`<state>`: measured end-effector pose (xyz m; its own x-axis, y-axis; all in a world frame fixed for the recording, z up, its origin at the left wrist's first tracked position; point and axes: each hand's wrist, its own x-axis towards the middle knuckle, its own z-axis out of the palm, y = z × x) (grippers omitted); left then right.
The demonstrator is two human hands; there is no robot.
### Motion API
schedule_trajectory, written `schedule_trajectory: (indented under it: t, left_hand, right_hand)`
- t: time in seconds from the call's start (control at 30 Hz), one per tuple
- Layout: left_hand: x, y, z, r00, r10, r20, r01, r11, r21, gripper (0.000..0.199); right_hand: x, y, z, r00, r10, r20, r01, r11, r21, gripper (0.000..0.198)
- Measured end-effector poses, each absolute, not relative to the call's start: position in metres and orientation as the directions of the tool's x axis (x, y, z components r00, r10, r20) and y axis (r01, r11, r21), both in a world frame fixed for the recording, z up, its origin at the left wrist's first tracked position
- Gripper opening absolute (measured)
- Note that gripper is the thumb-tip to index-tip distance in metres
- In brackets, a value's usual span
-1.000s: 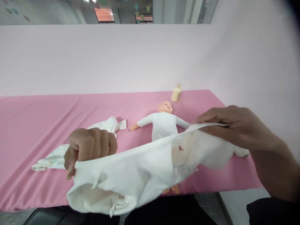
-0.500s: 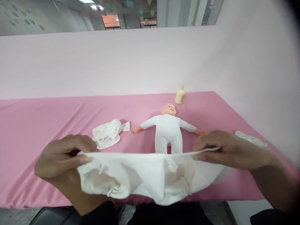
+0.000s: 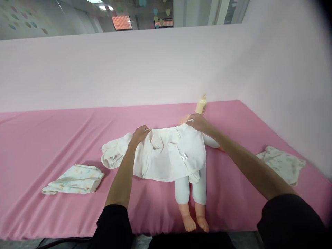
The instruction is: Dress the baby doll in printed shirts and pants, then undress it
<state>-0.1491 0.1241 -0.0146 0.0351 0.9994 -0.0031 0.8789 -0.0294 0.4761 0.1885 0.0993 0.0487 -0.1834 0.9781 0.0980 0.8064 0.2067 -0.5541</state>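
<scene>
Between my two hands a small white baby garment is stretched out, its top edge pulled nearly straight and a little tag showing near its right side. My left hand pinches the left upper corner. The right upper corner is gripped by my right hand, close to the doll's head. Beneath and behind the cloth lies a baby doll in a white body suit; its legs, feet and one arm show. The garment covers its torso, and my right hand partly hides its head.
A crumpled white cloth and a folded patterned cloth lie on the left. Another patterned cloth is at the right. A cream pump bottle stands behind the doll on the pink sheet, near the wall.
Both hands have moved forward, away from me, carrying the white garment from close to my body to over the doll. The doll's legs and the side cloths now show more fully.
</scene>
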Motion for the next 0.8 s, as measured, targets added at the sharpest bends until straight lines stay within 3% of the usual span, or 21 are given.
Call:
schedule_trajectory:
  t: [0.23,0.33,0.43,0.53,0.6,0.73,0.8]
  left_hand:
    - [-0.143,0.133,-0.037,-0.08,0.997,0.007,0.93,0.072,0.361,0.024]
    - [-0.125,0.111,-0.03,-0.112,0.971,0.21,0.947,0.04,0.318,0.027]
    - [-0.096,0.075,-0.012,-0.055,0.934,0.354,0.916,-0.094,0.39,0.025]
    - [-0.064,0.037,0.004,0.126,0.977,0.17,0.826,-0.198,0.528,0.035]
    - [-0.047,0.019,0.007,0.212,0.977,-0.013,0.778,-0.16,0.608,0.039]
    - [-0.029,0.007,-0.006,0.171,0.963,-0.209,0.741,0.014,0.671,0.057]
    - [-0.026,0.01,-0.016,0.145,0.955,-0.257,0.697,0.086,0.712,0.061]
  right_hand:
    - [0.192,0.1,0.022,-0.078,0.988,0.132,0.818,0.139,-0.558,0.011]
    - [0.214,0.071,0.013,0.064,0.978,0.198,0.759,0.081,-0.646,0.021]
    - [0.244,0.034,-0.004,0.224,0.965,0.138,0.665,-0.048,-0.745,0.027]
    - [0.261,0.001,-0.027,0.228,0.969,-0.094,0.409,-0.183,-0.894,0.024]
    - [0.262,-0.013,-0.041,0.199,0.955,-0.22,0.204,-0.26,-0.944,0.022]
    - [0.246,-0.011,-0.059,0.078,0.926,-0.369,-0.154,-0.354,-0.922,0.024]
    - [0.237,0.0,-0.063,0.049,0.903,-0.426,-0.255,-0.401,-0.88,0.028]
